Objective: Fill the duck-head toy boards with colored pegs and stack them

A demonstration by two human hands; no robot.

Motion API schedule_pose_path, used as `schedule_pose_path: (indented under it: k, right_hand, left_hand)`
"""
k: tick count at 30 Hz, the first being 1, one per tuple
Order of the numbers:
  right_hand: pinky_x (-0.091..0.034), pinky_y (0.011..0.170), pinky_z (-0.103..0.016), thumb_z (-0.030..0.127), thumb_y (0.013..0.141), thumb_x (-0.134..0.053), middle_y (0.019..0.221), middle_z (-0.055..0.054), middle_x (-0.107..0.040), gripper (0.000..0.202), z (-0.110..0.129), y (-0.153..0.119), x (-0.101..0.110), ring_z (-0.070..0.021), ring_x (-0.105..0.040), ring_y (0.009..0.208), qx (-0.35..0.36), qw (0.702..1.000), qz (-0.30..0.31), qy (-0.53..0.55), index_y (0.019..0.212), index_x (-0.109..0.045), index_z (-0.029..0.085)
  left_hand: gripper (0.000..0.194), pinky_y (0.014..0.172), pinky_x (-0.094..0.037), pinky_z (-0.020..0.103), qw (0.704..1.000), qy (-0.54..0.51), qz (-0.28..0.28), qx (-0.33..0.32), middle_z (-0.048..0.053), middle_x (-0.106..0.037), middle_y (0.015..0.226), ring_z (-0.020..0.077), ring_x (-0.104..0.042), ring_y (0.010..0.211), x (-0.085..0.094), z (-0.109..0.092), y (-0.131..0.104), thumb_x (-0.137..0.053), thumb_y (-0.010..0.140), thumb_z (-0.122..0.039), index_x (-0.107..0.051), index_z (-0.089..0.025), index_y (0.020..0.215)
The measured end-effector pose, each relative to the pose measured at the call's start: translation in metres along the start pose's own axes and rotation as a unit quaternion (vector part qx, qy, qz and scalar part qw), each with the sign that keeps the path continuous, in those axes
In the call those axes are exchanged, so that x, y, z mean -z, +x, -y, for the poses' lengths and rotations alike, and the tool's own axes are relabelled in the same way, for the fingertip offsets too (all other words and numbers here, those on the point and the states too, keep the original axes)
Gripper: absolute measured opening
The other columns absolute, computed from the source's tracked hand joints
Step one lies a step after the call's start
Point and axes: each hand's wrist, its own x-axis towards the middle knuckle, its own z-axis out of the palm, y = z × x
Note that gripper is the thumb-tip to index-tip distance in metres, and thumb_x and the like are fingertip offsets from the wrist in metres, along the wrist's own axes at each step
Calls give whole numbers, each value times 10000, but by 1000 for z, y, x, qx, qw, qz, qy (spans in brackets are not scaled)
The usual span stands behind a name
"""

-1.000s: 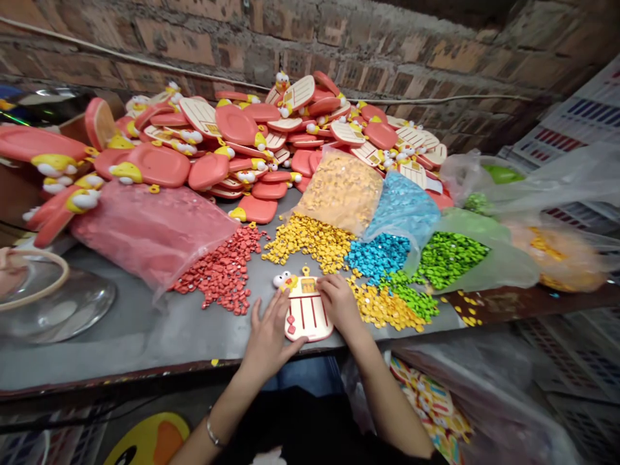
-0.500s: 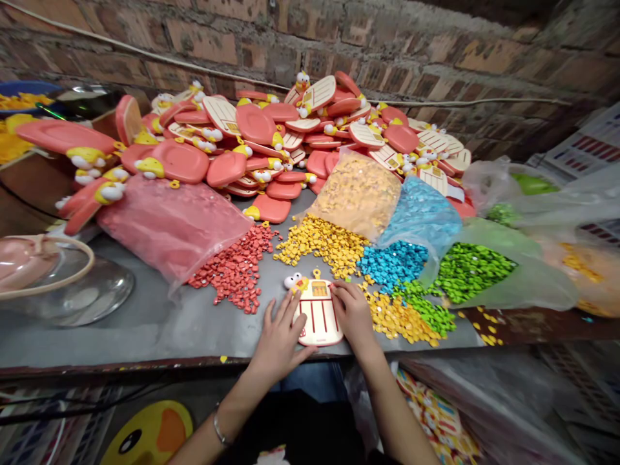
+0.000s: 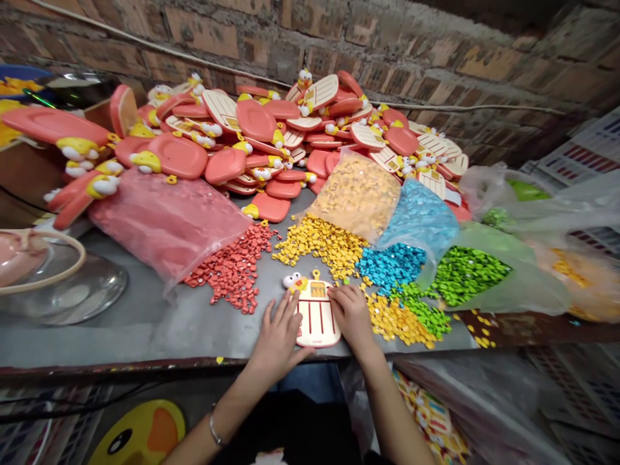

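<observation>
A cream toy board [image 3: 318, 326] with red grooves, a small yellow window and a goggle-eyed yellow duck head lies flat near the table's front edge. Along its left side rests my left hand [image 3: 277, 336], fingers stretched out and touching the edge, thumb by the lower corner. My right hand [image 3: 352, 313] is closed at the board's upper right corner, its fingertips pressed together on the surface. A trace of red shows by those fingertips; what they hold is too small to make out.
Loose red pieces [image 3: 235, 271], gold pieces [image 3: 322, 245], blue pieces [image 3: 392, 265], green pieces [image 3: 469, 274] and yellow pieces [image 3: 400, 323] lie around the board, several spilling from plastic bags. Behind them stands a heap of similar toys [image 3: 261, 123]. A clear container [image 3: 92, 290] is at left.
The view has shifted slightly. My left index finger has drawn back from the board's face toward its left edge. My right hand stays at the upper right corner.
</observation>
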Motion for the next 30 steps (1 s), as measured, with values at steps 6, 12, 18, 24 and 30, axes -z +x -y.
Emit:
schedule_pose_path:
  k: [6, 12, 18, 24, 30]
  right_hand:
    - [-448, 702, -356, 161, 898, -534, 764, -58, -622, 131, 3, -5, 16, -227, -549, 797, -21, 997, 55, 50, 814, -628, 198]
    - [-461, 752, -338, 216, 900, -580, 857, -46, -671, 54, -3, 3, 29, -202, -606, 814, -30, 983, 132, 123, 905, -633, 208]
    - [-472, 714, -312, 220, 859, -640, 841, -39, -687, 38, 12, 17, 5, -198, -626, 791, -39, 981, 124, 146, 896, -639, 210]
    - [-454, 762, -348, 173, 898, -546, 798, -68, -683, 121, 47, 22, -22, -218, -608, 808, 22, 990, 101, 96, 856, -658, 190]
    - [-478, 737, -289, 234, 840, -646, 843, -33, -701, 81, 39, 21, 4, -182, -636, 799, 26, 944, 215, 251, 911, -664, 200]
  left_hand:
    - [435, 1073, -302, 561, 1000, -8, 5, 6, 217, -362, 1489, 341, -289, 1409, 0, 2, 0, -754, 703, -469, -496, -184, 905]
    - [503, 1102, -261, 566, 999, -33, 10, 10, 188, -400, 1475, 324, -331, 1393, 0, 2, -1, -756, 693, -509, -497, -187, 979]
    - [705, 1080, -341, 528, 997, -76, 5, 21, 221, -367, 1481, 324, -328, 1395, -4, 2, -2, -807, 657, -411, -431, -169, 1202]
    - [942, 1006, -427, 497, 992, -117, -33, 26, 234, -320, 1487, 345, -377, 1356, -11, 5, -6, -830, 622, -392, -285, -192, 1364]
    - [974, 1006, -402, 507, 996, -58, -56, 38, 229, -284, 1502, 354, -406, 1312, -10, 2, -9, -828, 618, -446, -285, -209, 1391]
